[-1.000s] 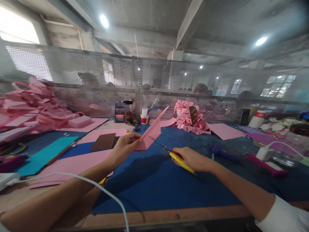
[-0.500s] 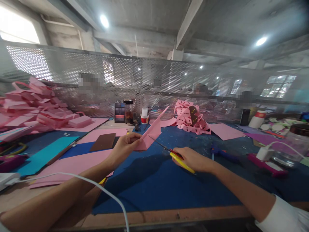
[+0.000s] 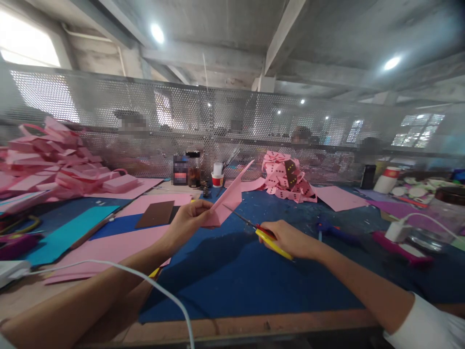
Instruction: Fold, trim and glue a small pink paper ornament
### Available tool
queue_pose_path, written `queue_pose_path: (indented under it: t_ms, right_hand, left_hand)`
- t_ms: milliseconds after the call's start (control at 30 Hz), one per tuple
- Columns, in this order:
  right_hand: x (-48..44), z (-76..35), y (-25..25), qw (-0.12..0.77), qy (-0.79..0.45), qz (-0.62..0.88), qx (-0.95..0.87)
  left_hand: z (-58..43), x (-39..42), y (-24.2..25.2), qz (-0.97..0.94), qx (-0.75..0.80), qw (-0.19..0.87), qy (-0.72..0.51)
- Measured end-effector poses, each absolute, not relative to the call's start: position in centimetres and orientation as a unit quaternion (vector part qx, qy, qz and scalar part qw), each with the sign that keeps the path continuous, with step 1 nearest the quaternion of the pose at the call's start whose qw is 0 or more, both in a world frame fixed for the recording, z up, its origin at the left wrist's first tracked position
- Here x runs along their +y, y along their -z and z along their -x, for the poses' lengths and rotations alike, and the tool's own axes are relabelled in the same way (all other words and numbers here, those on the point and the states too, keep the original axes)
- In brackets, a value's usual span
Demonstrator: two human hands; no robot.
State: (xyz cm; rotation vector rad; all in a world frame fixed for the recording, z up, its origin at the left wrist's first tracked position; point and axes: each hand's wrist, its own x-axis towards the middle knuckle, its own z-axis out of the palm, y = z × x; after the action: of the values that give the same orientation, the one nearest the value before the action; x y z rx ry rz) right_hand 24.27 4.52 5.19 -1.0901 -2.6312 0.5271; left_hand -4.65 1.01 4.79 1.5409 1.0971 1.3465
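Pinching a folded pink paper (image 3: 228,196) with the left hand (image 3: 187,223) – thumb and fingers (image 3: 203,206) pressed together on its lower corner, sheet rising up and away to the right of them, held clear above the tabletop (image 3: 236,281). Gripping yellow-handled scissors (image 3: 259,230) in the right hand (image 3: 290,240), fingers curled shut round the handles; blades pointing left, tip meeting the paper's edge just right of the left fingers. Cannot tell how far apart the blades stand, too thin and blurred.

Under both sets of fingers: blue mat over the tabletop. Left of the left fingers: brown card (image 3: 156,213) lying flat, near; beyond it a teal sheet (image 3: 69,232), further off. Far left and behind: heap of pink paper bags (image 3: 54,160), well apart. Below the left forearm: white cable (image 3: 145,278) arcing across, nearer the camera than the fingers.

Behind the fingers, toward the mesh screen (image 3: 254,116): dark jar (image 3: 193,169) and small red-and-white cup (image 3: 217,178), side by side. Behind and right of the scissors: pile of pink dotted cut-outs (image 3: 286,180). Right of the right fingers: blue glue gun (image 3: 334,230) on the mat, near – then a white plug block (image 3: 397,230), further right. Blurred people behind the screen.
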Motion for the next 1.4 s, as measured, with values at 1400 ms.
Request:
queue_pose_path:
  t_ms: [1400]
  right_hand:
    - [5.9,-24.9,-4.2,0.079,-0.117,0.381,-0.914]
  left_hand:
    - [4.2,0.6,-5.4,-0.605,0.466,0.374,-0.526]
